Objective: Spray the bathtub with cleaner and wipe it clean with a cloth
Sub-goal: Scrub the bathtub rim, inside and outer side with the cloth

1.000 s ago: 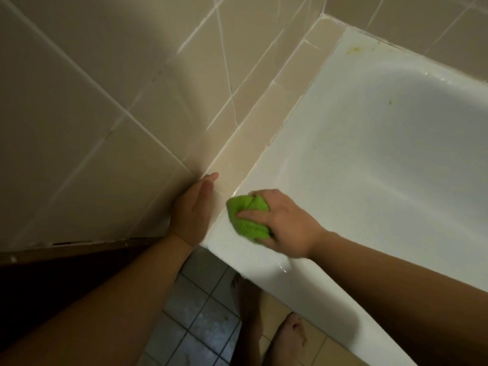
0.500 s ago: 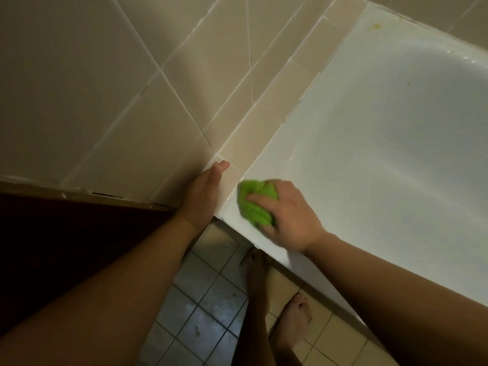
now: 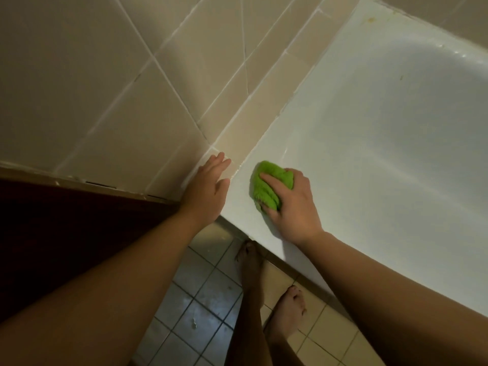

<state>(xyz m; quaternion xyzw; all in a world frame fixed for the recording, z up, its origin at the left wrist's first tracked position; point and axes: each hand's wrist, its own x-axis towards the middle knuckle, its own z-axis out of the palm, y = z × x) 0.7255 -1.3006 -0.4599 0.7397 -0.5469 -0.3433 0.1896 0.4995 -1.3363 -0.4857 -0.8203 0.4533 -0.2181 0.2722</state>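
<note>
1. Cloth (image 3: 266, 184): green, bunched into a wad, lying on the flat near corner of the bathtub (image 3: 369, 143) rim, close to the seam with the tiled ledge (image 3: 253, 128).
2. Your right hand (image 3: 289, 204): fingers curled over and around the cloth, pressing it down on the rim. Wiping is the step in hand.
3. Your left hand (image 3: 207, 190): fingers straight, holding nothing, laid flat where the tiled ledge meets the tub's corner, seemingly as a brace. The two hands sit near each other but apart.
4. Cleaner: no spray bottle is in view. Thin wet streaks glint on the rim just beyond the cloth, so spraying is probably done here; you cannot confirm it.
5. Done so far, by judgement: the near corner rim is under way.
6. Left to do: the basin walls and the far rim. A small dark speck on the inner wall (image 3: 400, 77) and yellowish marks at the far corner (image 3: 372, 20) show no sign of wiping.
7. Surroundings: your bare feet stand on the tiled floor (image 3: 200, 307) beside the tub.
</note>
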